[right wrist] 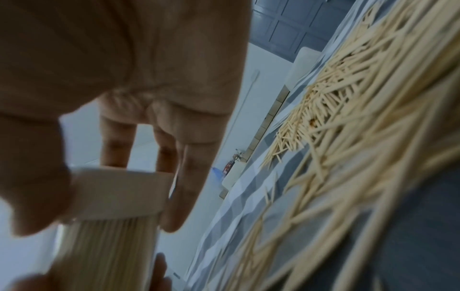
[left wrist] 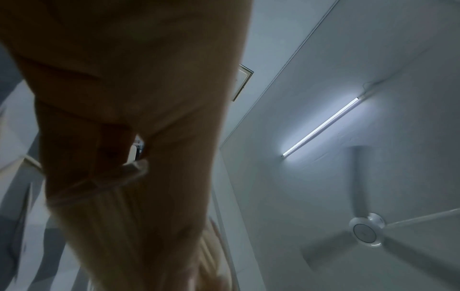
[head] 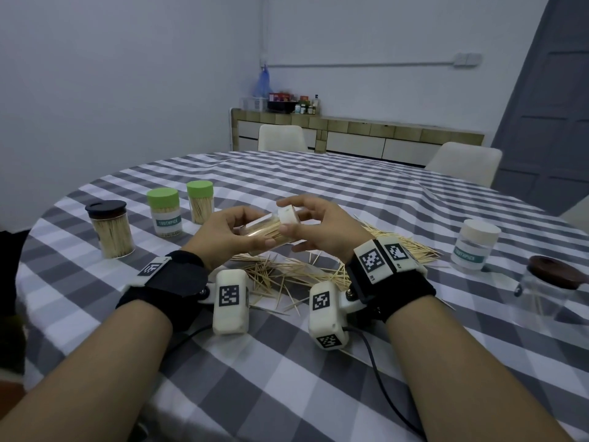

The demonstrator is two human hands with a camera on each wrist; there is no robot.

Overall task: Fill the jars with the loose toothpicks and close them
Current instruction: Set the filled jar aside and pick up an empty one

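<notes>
Grey-and-white checked cloth [head: 318,378], slightly wrinkled, covers a round table in a pale-walled room with a long low sideboard [head: 350,132] and two white moulded chairs [head: 282,137] behind it. Held above the middle of the table is a clear cylindrical jar [head: 261,232], tilted on its side and packed with thin wooden toothpicks lying lengthwise. The left hand [head: 223,231] wraps its fingers and thumb round the jar's smooth body. The right hand [head: 318,228] pinches the flat white cap [head: 288,215] at the jar's mouth, thumb on one side and fingertips on the other; the right wrist view shows the cap [right wrist: 119,193] sitting against the ends of the packed sticks.

Beneath the hands, a loose heap of toothpicks [head: 302,269] spreads across the cloth, the pale sticks crossing at all angles.

On the left stand three closed, filled jars: a wider one with a dark lid [head: 110,229] and two with rounded green caps [head: 164,216] [head: 199,201], one bearing a teal label. On the right stands a labelled jar with a cream cap [head: 475,245], and near it a clear glass jar with a brown lid [head: 548,291], only a few sticks visible inside it.

Both wrists wear black straps carrying white boxy units printed with black square markers. The left wrist view shows a ceiling fan [left wrist: 366,230] and a tube light [left wrist: 321,126].
</notes>
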